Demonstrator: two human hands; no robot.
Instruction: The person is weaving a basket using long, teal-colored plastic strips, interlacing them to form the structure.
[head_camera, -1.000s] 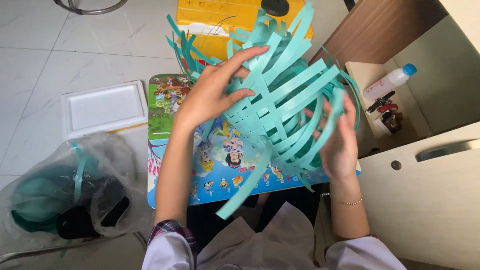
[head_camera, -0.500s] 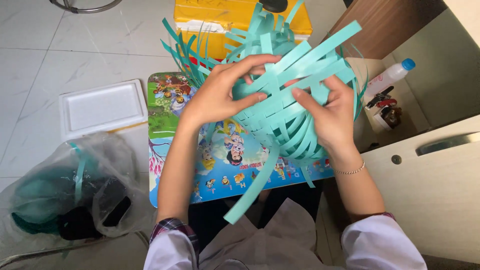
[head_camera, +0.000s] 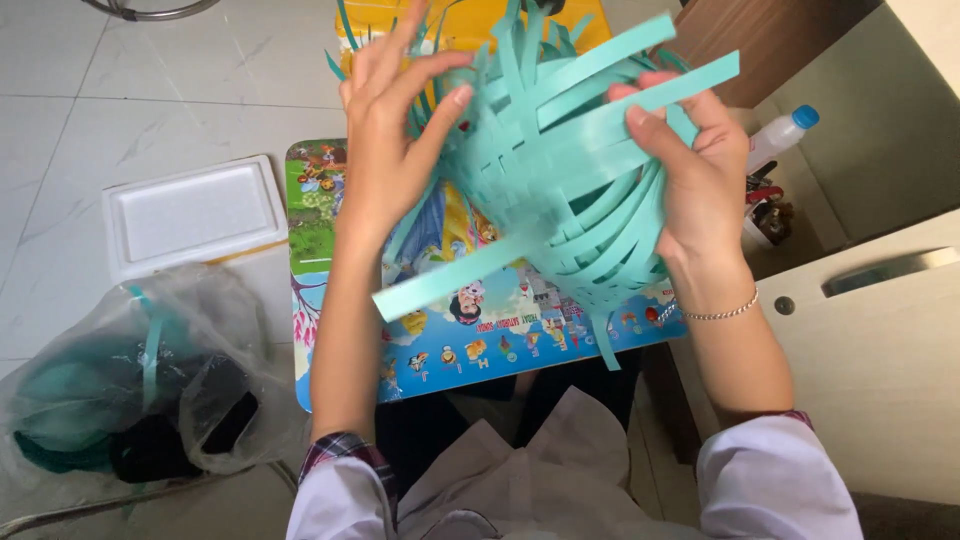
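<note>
A rounded weave of teal paper strips (head_camera: 560, 190) hangs in the air above a small table with a colourful cartoon top (head_camera: 440, 350). My left hand (head_camera: 395, 140) grips its left side, fingers spread across the strips and thumb pressed into the weave. My right hand (head_camera: 690, 180) holds its right side, the thumb pinning a strip near the top. Loose strip ends stick out all round, and one long strip (head_camera: 450, 280) juts down to the left. A thin bracelet circles my right wrist.
A white foam tray (head_camera: 190, 215) lies on the tiled floor at the left. Below it sits a clear plastic bag (head_camera: 130, 390) holding teal and dark material. A yellow box (head_camera: 460, 20) stands beyond the table. A white bottle with a blue cap (head_camera: 775, 135) and a beige cabinet (head_camera: 880, 340) are at the right.
Both hands have turned and lifted the woven strips closer to the camera. My left hand has shifted up the left side, and my right hand has moved from underneath to the right side.
</note>
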